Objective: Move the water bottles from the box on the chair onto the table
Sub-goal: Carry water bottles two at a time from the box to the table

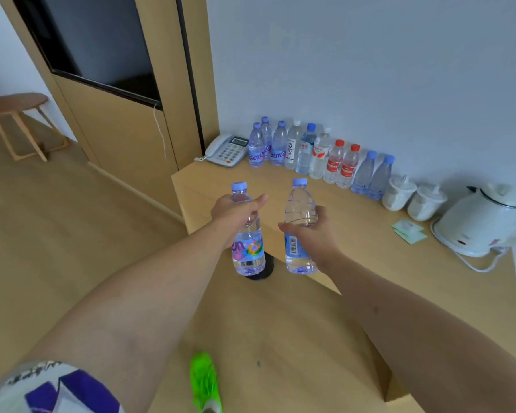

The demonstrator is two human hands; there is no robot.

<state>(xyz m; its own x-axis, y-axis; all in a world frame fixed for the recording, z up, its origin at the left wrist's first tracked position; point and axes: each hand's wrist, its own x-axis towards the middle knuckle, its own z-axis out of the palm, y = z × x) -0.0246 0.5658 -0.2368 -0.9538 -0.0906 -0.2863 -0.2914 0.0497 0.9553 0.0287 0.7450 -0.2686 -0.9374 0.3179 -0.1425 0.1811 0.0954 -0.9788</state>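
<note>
Each hand, left hand (236, 214) and right hand (312, 234), is wrapped round a full bottle's (248, 234) middle, likely weighty, thin-walled and slippery

This looks like a hotel or guest room. Beyond the left hand (236, 216) and right hand (310, 234), a light wooden tabletop (355, 234) runs along a plain white wall. At its far left corner sits a corded desk telephone (227, 150) with a keypad. Far to the right of the right hand stand a white electric kettle (483, 222) on its base, two lidded white cups (411, 196) and small green sachets (408, 231). Past the left hand, a wood-panelled partition holds a dark screen (96, 46). Well off to the left a small wooden stool (21, 123) stands on pale wood flooring (72, 234).
</note>
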